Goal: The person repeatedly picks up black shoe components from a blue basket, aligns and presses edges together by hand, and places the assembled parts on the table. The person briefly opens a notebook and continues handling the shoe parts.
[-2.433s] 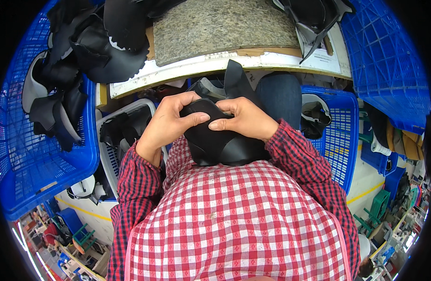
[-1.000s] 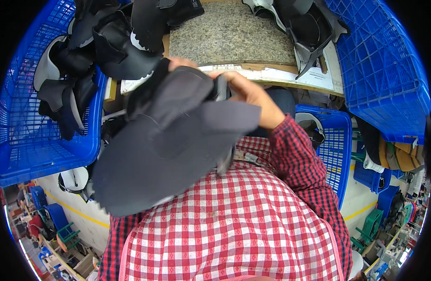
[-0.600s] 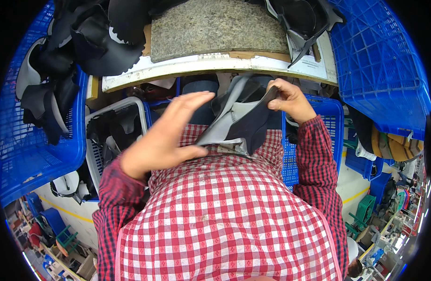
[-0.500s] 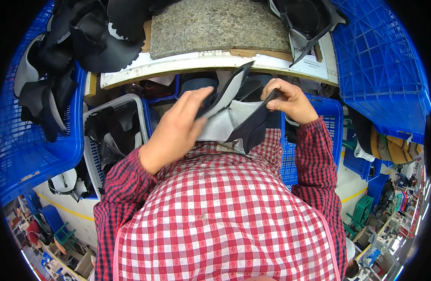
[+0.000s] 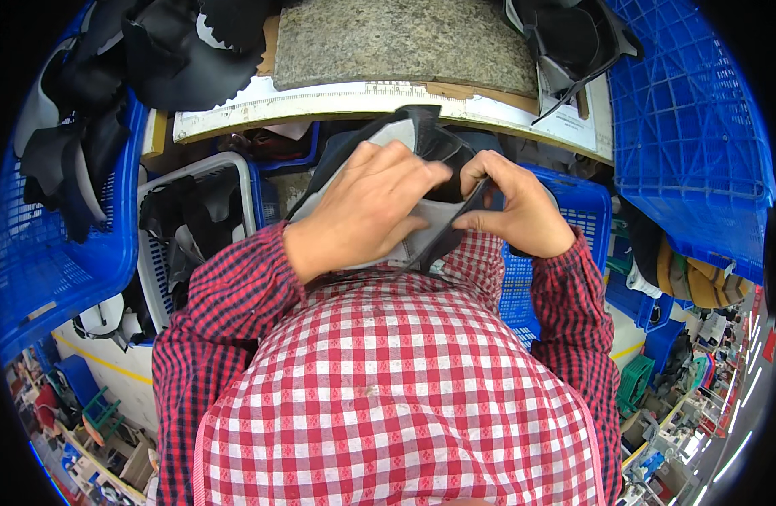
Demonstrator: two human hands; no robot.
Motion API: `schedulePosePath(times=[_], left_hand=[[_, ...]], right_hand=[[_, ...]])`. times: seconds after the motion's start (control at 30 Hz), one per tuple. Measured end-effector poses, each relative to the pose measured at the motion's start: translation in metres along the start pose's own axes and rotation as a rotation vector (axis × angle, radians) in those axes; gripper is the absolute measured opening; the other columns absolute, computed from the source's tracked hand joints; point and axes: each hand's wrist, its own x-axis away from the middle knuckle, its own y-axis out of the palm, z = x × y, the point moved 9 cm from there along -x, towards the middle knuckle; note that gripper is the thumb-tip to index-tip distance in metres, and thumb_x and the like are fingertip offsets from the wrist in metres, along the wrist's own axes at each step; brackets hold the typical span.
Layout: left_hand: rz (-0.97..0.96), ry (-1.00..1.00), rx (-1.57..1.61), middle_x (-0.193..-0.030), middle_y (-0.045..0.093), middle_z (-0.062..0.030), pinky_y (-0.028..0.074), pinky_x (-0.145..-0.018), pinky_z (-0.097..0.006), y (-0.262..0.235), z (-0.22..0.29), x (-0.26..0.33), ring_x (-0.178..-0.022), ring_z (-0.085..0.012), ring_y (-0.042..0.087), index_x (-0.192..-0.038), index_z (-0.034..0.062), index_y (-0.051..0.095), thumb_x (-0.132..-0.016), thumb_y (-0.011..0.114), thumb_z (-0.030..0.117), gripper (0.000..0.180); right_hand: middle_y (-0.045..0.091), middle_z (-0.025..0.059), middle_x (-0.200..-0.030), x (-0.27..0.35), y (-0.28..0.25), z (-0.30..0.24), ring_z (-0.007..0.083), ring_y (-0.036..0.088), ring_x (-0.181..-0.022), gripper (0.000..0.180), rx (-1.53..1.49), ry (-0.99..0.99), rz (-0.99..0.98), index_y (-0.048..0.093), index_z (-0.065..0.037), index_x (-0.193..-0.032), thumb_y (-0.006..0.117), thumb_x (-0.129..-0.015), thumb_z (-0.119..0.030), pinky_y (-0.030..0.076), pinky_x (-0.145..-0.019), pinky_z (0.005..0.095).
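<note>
i see my left hand (image 5: 367, 215) spread flat over a dark fabric piece with grey lining (image 5: 422, 240), fingers loosely curled on it. my right hand (image 5: 510, 207) pinches its edge, held at chest height below the tabletop (image 5: 320, 97).

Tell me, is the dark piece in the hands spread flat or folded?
Folded. The black piece bends over itself, showing its grey lining between the left hand and the right hand, which pinch its edges.

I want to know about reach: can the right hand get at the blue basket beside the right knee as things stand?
Probably not at once: the right hand pinches the dark fabric piece together with the left hand, though the blue basket lies open just beneath it.
</note>
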Motion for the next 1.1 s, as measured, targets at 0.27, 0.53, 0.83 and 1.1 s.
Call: schedulePosePath(times=[0.27, 0.53, 0.83, 1.1], left_hand=[[0.386, 0.149, -0.697, -0.093, 0.069, 0.0073, 0.033, -0.087, -0.034, -0.089, 0.063, 0.039, -0.093, -0.0152, 0.055, -0.094, 0.0173, 0.078, -0.069, 0.071, 0.025, 0.027], [0.297, 0.274, -0.619, -0.093, 0.072, 0.0069, 0.034, -0.085, -0.032, -0.093, 0.075, 0.05, -0.094, -0.0143, 0.052, -0.096, 0.0148, 0.081, -0.073, 0.073, 0.022, 0.025], [0.023, 0.118, -0.342, -0.088, 0.067, 0.0, 0.042, -0.091, -0.035, -0.05, 0.039, 0.039, -0.101, -0.0206, 0.059, -0.095, 0.0076, 0.075, -0.076, 0.074, 0.014, 0.02], [-0.082, 0.036, -0.049, -0.086, 0.065, -0.0068, 0.043, -0.088, -0.039, 0.009, 0.007, 0.008, -0.094, -0.0254, 0.06, -0.089, 0.0052, 0.073, -0.074, 0.079, 0.008, 0.017]], right_hand=[[0.052, 0.0075, -0.075, 0.051, -0.008, -0.101, 0.0277, 0.058, -0.077, 0.02, 0.385, -0.586, 0.496, 0.063, -0.006, -0.079, 0.07, -0.06, -0.007, 0.049, -0.063, 0.0355], [0.044, 0.0004, -0.077, 0.055, 0.005, -0.113, 0.0192, 0.056, -0.082, 0.043, 0.539, -0.56, 0.593, 0.081, -0.01, -0.099, 0.077, -0.057, -0.018, 0.049, -0.068, 0.0295], [0.056, 0.0055, -0.073, 0.047, 0.007, -0.041, 0.0215, 0.056, -0.071, 0.024, 0.291, -0.265, 0.637, 0.08, -0.008, -0.087, 0.089, -0.064, -0.007, 0.044, -0.061, 0.0312], [0.076, 0.0038, -0.086, 0.021, 0.023, -0.039, 0.0222, 0.071, -0.084, 0.032, 0.632, -0.208, 0.222, 0.078, -0.013, -0.103, 0.086, -0.073, -0.024, 0.049, -0.081, 0.0399]])
